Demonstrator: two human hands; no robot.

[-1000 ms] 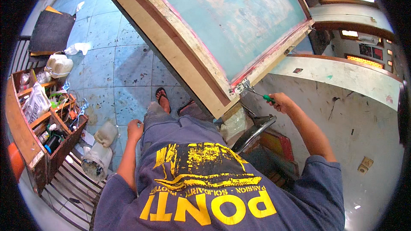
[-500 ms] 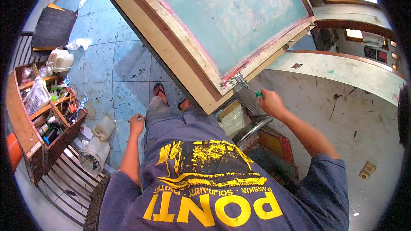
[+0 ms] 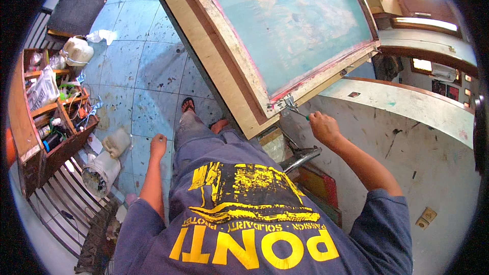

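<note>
My right hand [image 3: 324, 128] is closed round the green handle of a screwdriver [image 3: 299, 112]. Its shaft reaches to a metal clamp [image 3: 290, 103] on the near corner of a screen-printing frame [image 3: 237, 56]. The frame's pale wooden rails, stained pink along the inner edge, hold a blue-green mesh [image 3: 300, 30]. Under the frame lies a light wooden board [image 3: 201, 46]. Down at my left side, my left hand [image 3: 159, 143] hangs with its fingers curled together, touching none of these; whether something small is inside is hidden.
To the left stands a wooden compartment box [image 3: 31, 147] of bottles and bags, beside a white bucket [image 3: 102, 173] and plastic jugs [image 3: 116, 142]. A stained white wall [image 3: 377, 137] runs along the right. Paint-spotted blue tiles [image 3: 153, 71] cover the floor.
The view has shifted slightly, so the frame sits a little further right and lower. My right hand still holds the screwdriver at the clamp; my left hand stays at my side.
</note>
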